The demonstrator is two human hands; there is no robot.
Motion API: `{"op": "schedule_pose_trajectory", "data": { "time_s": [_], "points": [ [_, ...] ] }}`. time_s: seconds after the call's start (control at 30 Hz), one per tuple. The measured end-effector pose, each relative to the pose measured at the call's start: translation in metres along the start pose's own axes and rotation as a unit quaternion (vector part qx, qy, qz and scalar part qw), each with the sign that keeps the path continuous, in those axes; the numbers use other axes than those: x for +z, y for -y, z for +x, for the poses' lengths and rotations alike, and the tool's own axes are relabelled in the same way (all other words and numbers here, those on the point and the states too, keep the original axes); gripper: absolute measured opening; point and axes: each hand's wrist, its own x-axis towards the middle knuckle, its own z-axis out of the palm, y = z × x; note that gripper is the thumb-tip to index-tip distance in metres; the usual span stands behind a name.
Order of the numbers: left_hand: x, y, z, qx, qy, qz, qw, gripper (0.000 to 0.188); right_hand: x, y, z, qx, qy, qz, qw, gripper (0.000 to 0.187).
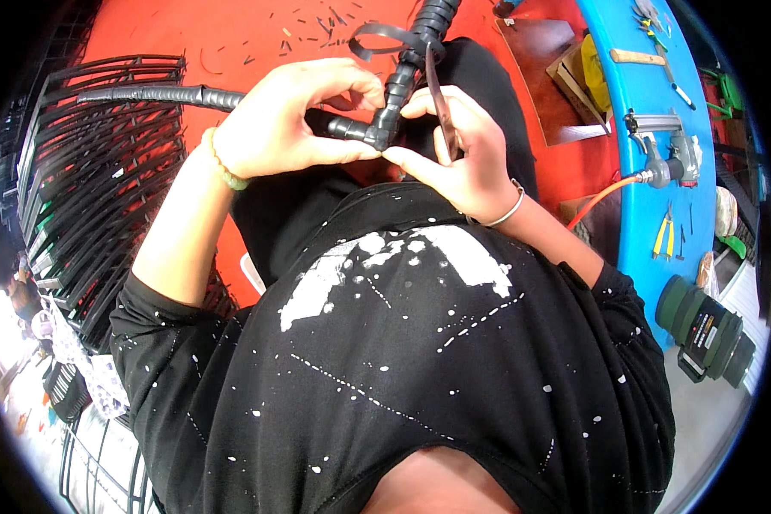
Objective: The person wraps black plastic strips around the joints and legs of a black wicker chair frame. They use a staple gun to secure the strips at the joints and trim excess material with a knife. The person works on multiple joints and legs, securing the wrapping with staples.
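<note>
Black tube at the fingertips: a ribbed, tape-wrapped tube [398,88] comes down from the top edge and bends sharply between the two hands; a second wrapped length [163,96] shows left of the left hand.
Left hand: the left hand [287,116] curves in a wide C, thumb tip and fingers holding the tube at its bend.
Right hand: the right hand [467,158] is half curled, thumb and fingertips on the same bend; a dark strip [438,94] runs down into its fingers, but how firmly it is gripped I cannot tell.
Loop: a black band [385,31] circles out beside the tube, above the hands.
Lap: dark trousers [488,86] beneath.
Red surface: black scraps [317,30] scattered beyond the hands.
Left side: stacked black slatted frames [103,171].
Blue table [630,257]: hammer [638,57], yellow-handled pliers [663,233], metal tool [660,171] with orange hose [604,197].
</note>
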Motion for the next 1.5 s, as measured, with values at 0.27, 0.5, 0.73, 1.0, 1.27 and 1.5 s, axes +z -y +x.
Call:
{"op": "schedule_pose_trajectory", "data": {
  "time_s": [0.27,0.5,0.73,1.0,1.27,1.5],
  "points": [
    [0.005,-0.001,-0.005,-0.005,-0.032,0.029,0.999,0.048,-0.001,0.002,-0.003,0.046,0.005,0.000,0.999,0.040],
    [0.019,-0.005,-0.009,0.088,-0.085,0.206,0.971,0.046,0.000,-0.004,-0.007,0.032,-0.043,0.076,0.996,0.036],
    [0.013,-0.007,0.000,0.090,-0.053,0.223,0.969,0.047,0.004,-0.018,-0.009,0.026,-0.058,0.124,0.990,0.034],
    [0.019,-0.006,0.000,0.059,-0.055,0.218,0.973,0.043,0.005,-0.021,-0.017,0.035,-0.037,0.218,0.975,0.038],
    [0.014,-0.004,0.006,0.013,-0.055,0.104,0.993,0.044,0.005,-0.024,-0.021,0.101,-0.012,0.213,0.972,0.039],
    [0.014,-0.004,0.008,0.003,-0.046,0.083,0.996,0.046,0.017,-0.031,-0.015,0.043,-0.102,0.194,0.975,0.034]
  ]
}}
